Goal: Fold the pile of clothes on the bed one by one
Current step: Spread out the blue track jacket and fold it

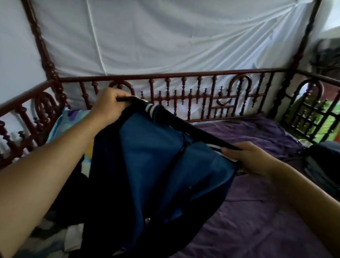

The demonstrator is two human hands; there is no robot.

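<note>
Purple-sheeted bed [259, 231], carved red wooden railing [188, 101], white cloth [152, 39] behind. Left hand [109, 106] and right hand [251, 157] grip navy blue-lined jacket [157, 169].

A dark red wooden railing [191, 75] with turned spindles runs along the far side in front of me. A creased white cloth [153, 33] hangs behind it. A purple sheet [259, 231] spreads out to my right, and a bright patterned pillow [72, 117] sits in the left corner.
</note>
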